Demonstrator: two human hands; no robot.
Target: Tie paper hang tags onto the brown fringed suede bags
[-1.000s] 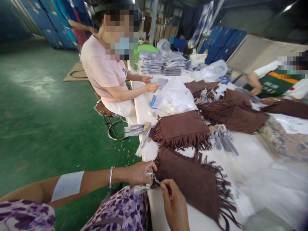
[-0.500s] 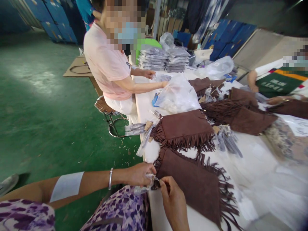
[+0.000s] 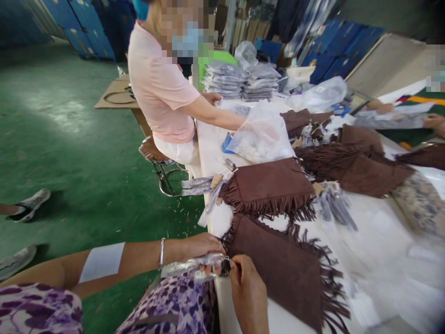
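Observation:
My left hand [image 3: 198, 246], a silver bangle at its wrist, is closed around a plastic-wrapped strap [image 3: 184, 266] at the table's near left edge. Metal hardware [image 3: 225, 260] shows at the strap's end, between my two hands. My right hand [image 3: 248, 285] pinches at this hardware with thumb and forefinger; the exact piece in its fingertips is too small to make out. Beside both hands lies a brown fringed bag [image 3: 278, 269], flat on the white table [image 3: 229, 311]. Part of its near left corner is hidden behind my left hand.
Another fringed bag [image 3: 271, 183] lies beyond, with wrapped straps [image 3: 335, 206] to its right. A co-worker in a pink shirt [image 3: 163, 88] sits at the table's left, one hand in a clear plastic bag [image 3: 260, 139]. Wrapped packages [image 3: 224, 81] are stacked behind.
The wrapped strap now shows stretched back along my left wrist, and my left hand has turned. The co-worker's hand has gone deeper into the plastic bag. The view has shifted slightly.

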